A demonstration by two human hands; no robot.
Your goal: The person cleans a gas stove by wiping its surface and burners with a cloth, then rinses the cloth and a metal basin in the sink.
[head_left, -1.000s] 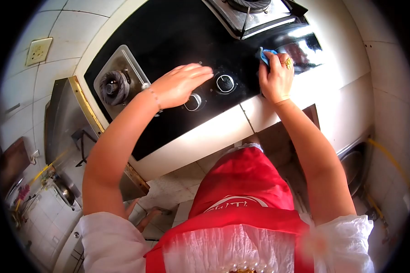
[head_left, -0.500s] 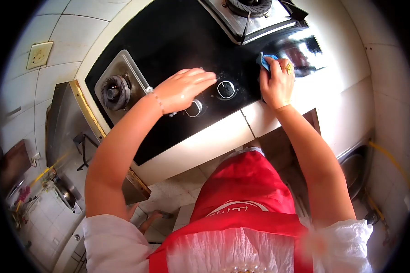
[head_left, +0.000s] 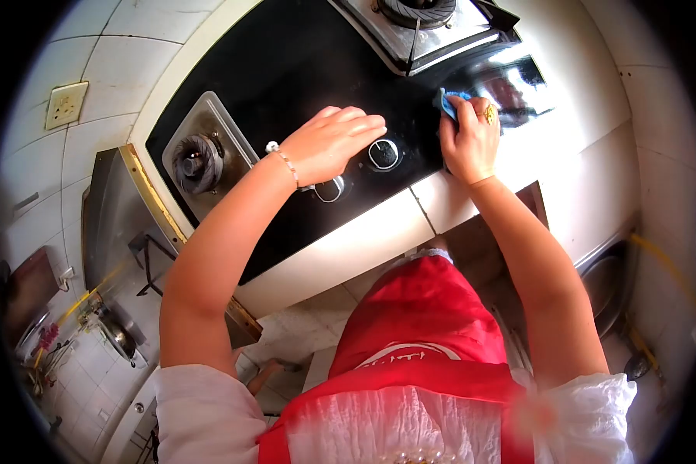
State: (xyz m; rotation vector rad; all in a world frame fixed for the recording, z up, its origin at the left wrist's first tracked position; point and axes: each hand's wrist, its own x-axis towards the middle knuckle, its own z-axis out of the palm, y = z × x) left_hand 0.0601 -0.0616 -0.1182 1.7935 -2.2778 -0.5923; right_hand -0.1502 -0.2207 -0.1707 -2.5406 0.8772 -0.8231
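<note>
A black glass gas stove (head_left: 286, 73) fills the counter in front of me. My left hand (head_left: 329, 147) is over its front part with the fingers stretched out and nothing in them; whether the palm touches the glass I cannot tell. Beside those fingertips is a round control knob (head_left: 383, 155), and a second knob (head_left: 330, 190) is partly behind the hand. Near the stove's right end, my right hand (head_left: 472, 147) is closed on a blue cleaning cloth (head_left: 450, 102), pressed on the glass. Most of the cloth is hidden under the fingers.
A burner (head_left: 197, 164) sits in a metal tray at the left, and another burner (head_left: 417, 11) with a pan support stands at the far side. A white counter (head_left: 572, 108) lies to the right. A wall socket (head_left: 66, 105) is at upper left.
My left hand has shifted a little to the right, toward the upper knob. My right hand has stayed in nearly the same place with the cloth.
</note>
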